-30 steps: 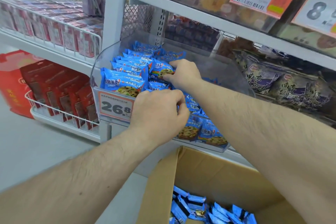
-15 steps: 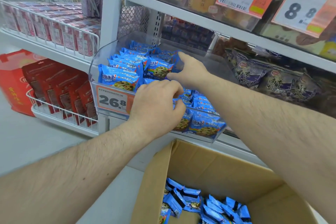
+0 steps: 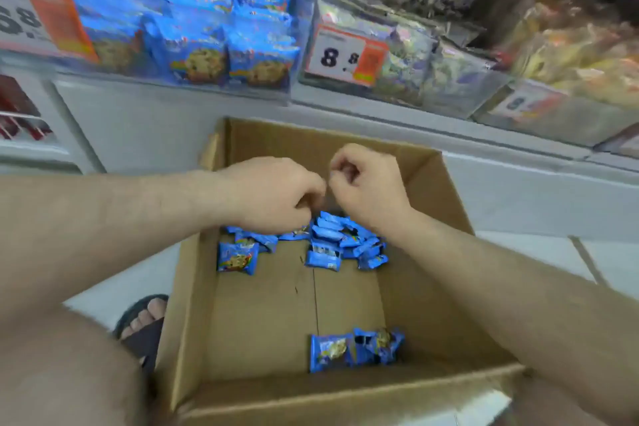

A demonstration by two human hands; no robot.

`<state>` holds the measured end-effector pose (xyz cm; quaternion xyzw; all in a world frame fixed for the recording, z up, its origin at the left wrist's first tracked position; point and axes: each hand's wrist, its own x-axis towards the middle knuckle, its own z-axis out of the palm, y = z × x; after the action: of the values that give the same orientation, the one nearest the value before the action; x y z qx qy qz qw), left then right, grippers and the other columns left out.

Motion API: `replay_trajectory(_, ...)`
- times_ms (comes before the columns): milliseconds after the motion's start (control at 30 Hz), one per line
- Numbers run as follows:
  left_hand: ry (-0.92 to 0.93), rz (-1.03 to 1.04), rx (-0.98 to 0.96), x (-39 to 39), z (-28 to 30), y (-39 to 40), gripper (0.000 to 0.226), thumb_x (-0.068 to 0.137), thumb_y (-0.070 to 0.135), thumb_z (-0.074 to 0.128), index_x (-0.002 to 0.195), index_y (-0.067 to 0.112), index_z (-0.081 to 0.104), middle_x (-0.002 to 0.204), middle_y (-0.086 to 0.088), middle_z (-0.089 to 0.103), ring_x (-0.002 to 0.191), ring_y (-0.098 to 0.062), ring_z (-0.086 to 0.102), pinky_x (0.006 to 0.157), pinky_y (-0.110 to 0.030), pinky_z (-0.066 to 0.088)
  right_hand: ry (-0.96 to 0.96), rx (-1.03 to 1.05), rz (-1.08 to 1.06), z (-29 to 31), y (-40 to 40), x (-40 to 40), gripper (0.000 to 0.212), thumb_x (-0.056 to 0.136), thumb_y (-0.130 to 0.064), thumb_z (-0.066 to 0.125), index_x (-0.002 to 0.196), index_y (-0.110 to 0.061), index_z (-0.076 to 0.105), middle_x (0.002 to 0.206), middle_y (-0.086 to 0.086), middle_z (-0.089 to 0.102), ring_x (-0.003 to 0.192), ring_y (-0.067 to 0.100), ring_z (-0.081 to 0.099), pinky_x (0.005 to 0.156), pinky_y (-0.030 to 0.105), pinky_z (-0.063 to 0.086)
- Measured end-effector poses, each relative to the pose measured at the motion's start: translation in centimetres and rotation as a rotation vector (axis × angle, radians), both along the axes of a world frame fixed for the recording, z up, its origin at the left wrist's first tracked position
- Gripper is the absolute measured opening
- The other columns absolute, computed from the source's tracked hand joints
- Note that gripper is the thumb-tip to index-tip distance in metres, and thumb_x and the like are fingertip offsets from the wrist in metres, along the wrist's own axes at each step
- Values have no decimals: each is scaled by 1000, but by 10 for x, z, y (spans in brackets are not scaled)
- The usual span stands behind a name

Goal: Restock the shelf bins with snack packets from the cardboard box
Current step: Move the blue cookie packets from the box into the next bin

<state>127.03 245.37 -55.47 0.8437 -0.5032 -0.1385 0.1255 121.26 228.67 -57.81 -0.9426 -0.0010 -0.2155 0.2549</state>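
Reaching down over the cardboard box [image 3: 428,204], head view: left hand [image 3: 276,194] and right hand [image 3: 366,183] sit almost knuckle to knuckle, both with fingers curled; whether either already pinches a packet I cannot tell, the fingertips are hidden. Risk: grabbing blind into the loose blue snack packets [image 3: 339,239] just beneath the hands could mean a weak pinch and a dropped packet. More packets [image 3: 356,349] lie nearer the person, well apart. Shelf bin [image 3: 193,45] sits beyond the hands, already fairly full.
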Motion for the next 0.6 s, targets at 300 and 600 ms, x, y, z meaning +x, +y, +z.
replay_trajectory(300,169,-218,463,-13,-46,-20,32,92,26,43,121,34,55,103,17,61,96,-10,57,88,-32,49,1341,-495,306,-165,-50,-52,23,84,-28,62,104,-15,63,104,4,65,94,25,61,74,34,53)
replay_trajectory(600,306,-106,491,9,-68,-21,26,92,24,48,113,37,57,88,21,58,77,2,53,79,-23,47,1512,-775,557,-238,-28,-76,41,78,-45,76,101,-15,58,97,1,58,85,19,50,71,33,42)
